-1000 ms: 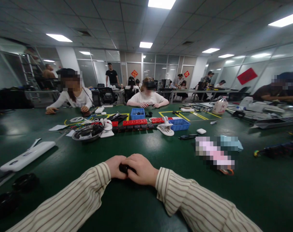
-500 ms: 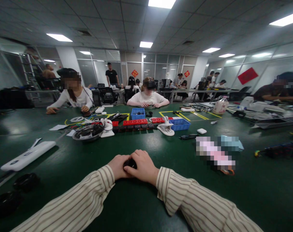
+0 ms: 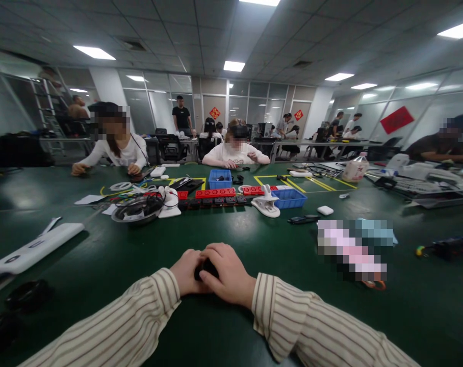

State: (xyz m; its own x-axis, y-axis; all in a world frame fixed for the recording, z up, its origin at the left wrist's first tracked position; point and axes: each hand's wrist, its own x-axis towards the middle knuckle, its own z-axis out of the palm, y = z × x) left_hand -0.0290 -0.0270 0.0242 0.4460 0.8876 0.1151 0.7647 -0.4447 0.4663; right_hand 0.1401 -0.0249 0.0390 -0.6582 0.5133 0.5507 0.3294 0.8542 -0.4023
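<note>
Here are the two hands together at the near middle of the green table [image 3: 139, 260], the left hand [image 3: 187, 272] curled against one side of a small, dark, mostly hidden black object [image 3: 209, 267] and the right hand [image 3: 231, 272] wrapped over it from the other. Out to the left lie a long white device [image 3: 36, 248] and, nearer, two black round things [image 3: 28, 294], with a blurred pink item [image 3: 348, 250] off right; farther across come a metal bowl [image 3: 119, 218], red blocks [image 3: 215, 192], a white clip [image 3: 267, 205] and a blue tray [image 3: 292, 200], and at the far side sits a person in white [image 3: 235, 153].
</note>
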